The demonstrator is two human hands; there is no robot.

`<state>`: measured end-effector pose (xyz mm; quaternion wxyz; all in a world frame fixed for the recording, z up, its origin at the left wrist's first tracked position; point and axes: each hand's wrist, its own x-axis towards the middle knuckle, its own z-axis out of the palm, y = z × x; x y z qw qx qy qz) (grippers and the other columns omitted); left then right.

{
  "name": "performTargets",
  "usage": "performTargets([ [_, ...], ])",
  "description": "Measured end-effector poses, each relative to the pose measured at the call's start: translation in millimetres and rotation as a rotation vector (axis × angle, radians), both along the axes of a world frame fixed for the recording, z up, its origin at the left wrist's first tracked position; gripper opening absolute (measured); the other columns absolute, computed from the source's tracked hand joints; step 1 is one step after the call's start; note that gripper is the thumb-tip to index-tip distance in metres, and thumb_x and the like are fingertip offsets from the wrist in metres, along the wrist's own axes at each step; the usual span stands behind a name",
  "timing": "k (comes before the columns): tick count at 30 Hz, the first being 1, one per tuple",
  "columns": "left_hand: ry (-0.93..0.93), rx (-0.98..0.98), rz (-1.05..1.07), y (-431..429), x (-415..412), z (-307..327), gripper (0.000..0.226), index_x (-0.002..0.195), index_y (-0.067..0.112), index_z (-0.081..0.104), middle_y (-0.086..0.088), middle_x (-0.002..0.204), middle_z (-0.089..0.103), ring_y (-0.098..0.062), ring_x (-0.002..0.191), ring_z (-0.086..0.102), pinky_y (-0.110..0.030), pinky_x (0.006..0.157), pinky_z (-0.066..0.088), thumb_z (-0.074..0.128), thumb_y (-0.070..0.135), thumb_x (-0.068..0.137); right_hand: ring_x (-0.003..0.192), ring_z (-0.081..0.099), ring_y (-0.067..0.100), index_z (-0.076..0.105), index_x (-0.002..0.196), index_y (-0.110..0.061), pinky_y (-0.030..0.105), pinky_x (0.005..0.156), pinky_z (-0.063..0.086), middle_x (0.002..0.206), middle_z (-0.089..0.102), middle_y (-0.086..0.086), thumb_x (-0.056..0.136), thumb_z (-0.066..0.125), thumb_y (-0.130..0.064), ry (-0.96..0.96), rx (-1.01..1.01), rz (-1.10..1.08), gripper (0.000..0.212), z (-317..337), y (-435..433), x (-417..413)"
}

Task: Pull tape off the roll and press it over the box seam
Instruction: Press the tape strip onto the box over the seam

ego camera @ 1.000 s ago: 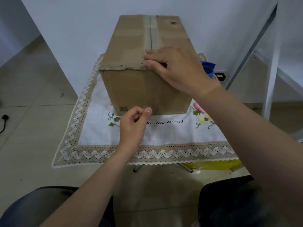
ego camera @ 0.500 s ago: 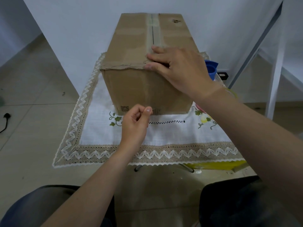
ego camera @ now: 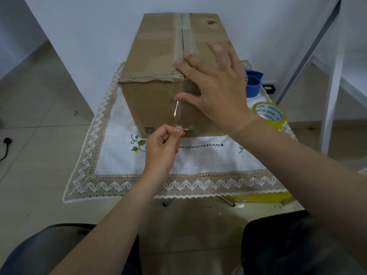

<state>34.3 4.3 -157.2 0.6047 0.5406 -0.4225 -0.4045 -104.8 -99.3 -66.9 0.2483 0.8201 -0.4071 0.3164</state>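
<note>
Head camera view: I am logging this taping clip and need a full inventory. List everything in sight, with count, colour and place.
cardboard box: one, brown, on the cloth, top seam already taped
clear tape strip: one, transparent, running down the box's front face to the left hand
tape roll: one, yellowish with a white printed core, on the cloth right of the box
blue cup: one, blue, behind the tape roll, beside the box
tablecloth: one, white with beige lace border, over a small table
plug and cord: one, black, on the floor at far left
left hand: pinching the strip's lower end
right hand: fingers spread over the box's front top edge, thumb on the front face
</note>
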Motion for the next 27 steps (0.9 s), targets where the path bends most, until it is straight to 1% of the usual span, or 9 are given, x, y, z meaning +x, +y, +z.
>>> performTargets([
  [3, -0.005, 0.015, 0.002, -3, 2, 0, 0.024, 0.087, -0.001, 0.066, 0.006, 0.050, 0.046, -0.004, 0.044, 0.037, -0.014, 0.046, 0.032, 0.062, 0.018, 0.103, 0.143, 0.048, 0.038, 0.057, 0.146, -0.034, 0.066, 0.114, 0.036, 0.150, 0.058, -0.008, 0.088, 0.046, -0.080, 0.024, -0.033, -0.023, 0.074, -5, 2, 0],
  [7, -0.018, 0.023, -0.002, -3, 2, 1, 0.027, 0.087, -0.004, 0.064, 0.006, 0.049, 0.046, -0.004, 0.043, 0.037, -0.013, 0.046, 0.032, 0.062, 0.019, 0.103, 0.140, 0.051, 0.036, 0.055, 0.147, -0.038, 0.052, 0.106, 0.043, 0.150, 0.058, -0.011, 0.089, 0.035, -0.083, -0.018, 0.122, 0.001, 0.075, 8, 7, -1],
  [9, -0.031, 0.018, -0.004, -2, 2, 2, 0.025, 0.085, 0.001, 0.066, 0.008, 0.047, 0.045, -0.004, 0.042, 0.037, -0.013, 0.045, 0.033, 0.062, 0.018, 0.103, 0.138, 0.051, 0.035, 0.063, 0.140, -0.038, 0.045, 0.103, 0.046, 0.143, 0.064, -0.012, 0.093, 0.031, -0.077, -0.042, 0.160, 0.011, 0.069, 20, 10, -1],
  [11, -0.026, 0.019, -0.004, -2, 2, 1, 0.024, 0.084, 0.005, 0.067, 0.009, 0.045, 0.044, -0.003, 0.041, 0.036, -0.013, 0.045, 0.033, 0.062, 0.019, 0.103, 0.124, 0.060, 0.033, 0.074, 0.125, -0.034, 0.038, 0.095, 0.046, 0.127, 0.074, -0.012, 0.098, 0.033, -0.070, -0.072, 0.051, -0.002, 0.060, 28, 12, -2],
  [14, -0.026, 0.020, 0.000, -2, 1, 2, 0.024, 0.086, 0.003, 0.067, 0.009, 0.045, 0.044, -0.003, 0.041, 0.037, -0.013, 0.045, 0.034, 0.062, 0.019, 0.103, 0.131, 0.055, 0.036, 0.072, 0.125, -0.038, 0.048, 0.098, 0.043, 0.127, 0.073, -0.014, 0.100, 0.032, -0.071, -0.070, 0.088, -0.055, 0.058, 25, 6, -5],
  [18, -0.030, 0.021, 0.006, -2, 0, 2, 0.024, 0.087, 0.002, 0.068, 0.008, 0.046, 0.045, -0.003, 0.042, 0.037, -0.013, 0.045, 0.034, 0.062, 0.019, 0.103, 0.131, 0.057, 0.037, 0.073, 0.126, -0.036, 0.055, 0.100, 0.045, 0.127, 0.074, -0.012, 0.100, 0.038, -0.071, -0.103, -0.005, -0.076, 0.056, 10, 1, -5],
  [22, -0.021, 0.026, 0.004, -2, -2, 4, 0.023, 0.083, 0.006, 0.067, 0.009, 0.046, 0.045, -0.003, 0.042, 0.036, -0.014, 0.044, 0.033, 0.062, 0.017, 0.103, 0.143, 0.046, 0.039, 0.057, 0.144, -0.033, 0.061, 0.114, 0.034, 0.146, 0.062, -0.008, 0.091, 0.043, -0.081, -0.012, 0.014, -0.081, 0.074, -4, 3, -11],
  [25, -0.031, 0.024, 0.004, -1, -2, 4, 0.024, 0.082, 0.007, 0.066, 0.008, 0.045, 0.044, -0.004, 0.041, 0.035, -0.014, 0.044, 0.033, 0.062, 0.017, 0.103, 0.148, 0.039, 0.040, 0.052, 0.149, -0.031, 0.067, 0.120, 0.024, 0.151, 0.057, -0.006, 0.088, 0.045, -0.083, 0.035, 0.003, -0.104, 0.081, -5, 5, -14],
  [27, -0.033, 0.026, 0.007, -1, -2, 5, 0.024, 0.082, 0.007, 0.067, 0.009, 0.045, 0.044, -0.004, 0.041, 0.035, -0.014, 0.044, 0.033, 0.062, 0.018, 0.103, 0.148, 0.039, 0.040, 0.052, 0.149, -0.030, 0.067, 0.120, 0.023, 0.150, 0.058, -0.005, 0.088, 0.045, -0.083, 0.041, 0.004, -0.123, 0.081, -6, 6, -12],
])
